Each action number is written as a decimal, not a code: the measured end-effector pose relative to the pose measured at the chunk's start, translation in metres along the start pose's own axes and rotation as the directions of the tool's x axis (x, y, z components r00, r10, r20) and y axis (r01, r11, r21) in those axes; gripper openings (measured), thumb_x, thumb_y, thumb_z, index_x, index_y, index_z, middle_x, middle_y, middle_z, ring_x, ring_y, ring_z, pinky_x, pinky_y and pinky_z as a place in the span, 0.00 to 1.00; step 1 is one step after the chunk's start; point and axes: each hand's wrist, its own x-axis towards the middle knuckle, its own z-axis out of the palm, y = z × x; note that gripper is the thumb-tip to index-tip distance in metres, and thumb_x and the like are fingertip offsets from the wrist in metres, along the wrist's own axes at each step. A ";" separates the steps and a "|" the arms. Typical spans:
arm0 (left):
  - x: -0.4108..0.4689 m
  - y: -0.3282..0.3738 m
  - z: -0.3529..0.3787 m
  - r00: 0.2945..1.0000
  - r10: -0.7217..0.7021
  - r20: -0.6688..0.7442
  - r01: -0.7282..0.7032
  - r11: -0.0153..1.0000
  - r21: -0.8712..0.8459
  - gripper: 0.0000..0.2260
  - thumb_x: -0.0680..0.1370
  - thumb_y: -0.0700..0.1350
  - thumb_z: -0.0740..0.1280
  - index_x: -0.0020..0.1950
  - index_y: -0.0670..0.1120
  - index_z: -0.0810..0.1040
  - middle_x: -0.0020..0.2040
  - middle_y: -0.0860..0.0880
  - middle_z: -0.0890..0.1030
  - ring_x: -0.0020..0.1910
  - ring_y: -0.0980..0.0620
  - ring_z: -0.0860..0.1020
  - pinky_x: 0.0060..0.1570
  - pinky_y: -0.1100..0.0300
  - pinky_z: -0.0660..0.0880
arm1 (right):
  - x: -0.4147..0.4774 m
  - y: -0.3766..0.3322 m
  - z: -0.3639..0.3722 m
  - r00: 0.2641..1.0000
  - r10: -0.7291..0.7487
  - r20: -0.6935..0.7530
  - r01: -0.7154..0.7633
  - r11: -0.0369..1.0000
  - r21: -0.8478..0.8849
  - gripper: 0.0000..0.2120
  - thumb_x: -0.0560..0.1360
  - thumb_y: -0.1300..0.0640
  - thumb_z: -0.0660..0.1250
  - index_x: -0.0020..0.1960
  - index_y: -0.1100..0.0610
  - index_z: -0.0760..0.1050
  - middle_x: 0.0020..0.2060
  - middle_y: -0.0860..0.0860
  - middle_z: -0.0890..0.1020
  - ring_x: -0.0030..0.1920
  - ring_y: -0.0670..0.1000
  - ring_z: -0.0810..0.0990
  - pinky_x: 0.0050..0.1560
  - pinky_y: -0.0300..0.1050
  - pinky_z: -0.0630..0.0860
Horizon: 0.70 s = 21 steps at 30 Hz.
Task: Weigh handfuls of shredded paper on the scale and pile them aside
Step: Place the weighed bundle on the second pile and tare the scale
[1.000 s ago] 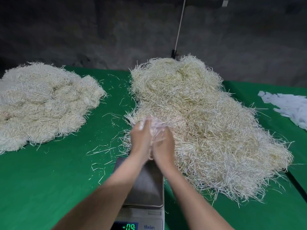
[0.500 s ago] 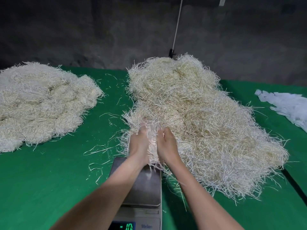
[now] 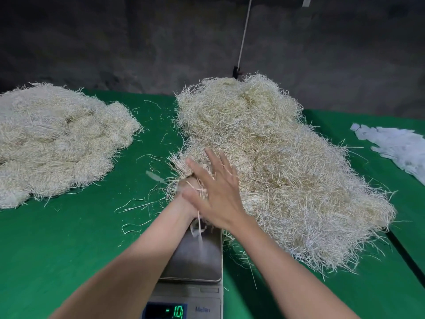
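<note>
Head view: I see the left hand curled round a tuft of shreds above the scale, at the near edge of the big pile. The right hand, fingers spread straight, lies over it. Strands dangle towards the scale.

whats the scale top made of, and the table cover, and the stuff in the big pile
Scale top: looks like brushed metal, probably stainless steel, going by its grey, soft sheen and thin raised rim.
Table cover: green cloth, perhaps felt; it is matte with no glare.
Big pile: thin cream paper strips, dry and matte, tangled like straw.
</note>
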 end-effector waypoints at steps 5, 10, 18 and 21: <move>0.025 0.034 -0.015 0.953 -0.301 0.014 0.271 0.876 0.399 0.19 0.82 0.53 0.55 0.54 0.41 0.77 0.47 0.41 0.81 0.41 0.46 0.81 0.44 0.52 0.77 | 0.017 0.021 0.002 0.952 0.289 -0.099 -0.216 0.865 0.452 0.17 0.81 0.47 0.56 0.66 0.51 0.72 0.47 0.47 0.82 0.38 0.35 0.77 0.40 0.32 0.75; 0.019 0.038 -0.034 0.974 0.227 0.018 -0.151 0.586 0.796 0.17 0.80 0.44 0.59 0.70 0.50 0.69 0.66 0.48 0.73 0.61 0.51 0.73 0.64 0.55 0.62 | 0.018 0.042 -0.010 0.913 0.405 -0.049 -0.368 0.869 0.331 0.20 0.81 0.51 0.58 0.70 0.59 0.67 0.21 0.47 0.71 0.16 0.42 0.62 0.18 0.37 0.63; 0.015 0.034 -0.010 0.919 0.007 0.395 -0.365 0.393 0.844 0.24 0.80 0.61 0.50 0.72 0.52 0.65 0.75 0.51 0.61 0.74 0.51 0.59 0.67 0.59 0.56 | 0.028 0.015 -0.034 0.945 0.315 -0.091 -0.231 0.837 0.496 0.14 0.76 0.43 0.62 0.56 0.50 0.68 0.51 0.41 0.74 0.50 0.36 0.71 0.46 0.35 0.67; 0.002 0.012 -0.007 0.962 -0.256 0.090 0.169 0.823 0.542 0.24 0.78 0.64 0.55 0.70 0.54 0.65 0.66 0.42 0.73 0.63 0.44 0.75 0.59 0.48 0.73 | 0.038 0.017 -0.037 0.846 0.449 -0.288 -0.320 0.860 0.397 0.13 0.77 0.47 0.63 0.56 0.53 0.65 0.52 0.48 0.73 0.48 0.44 0.72 0.45 0.34 0.68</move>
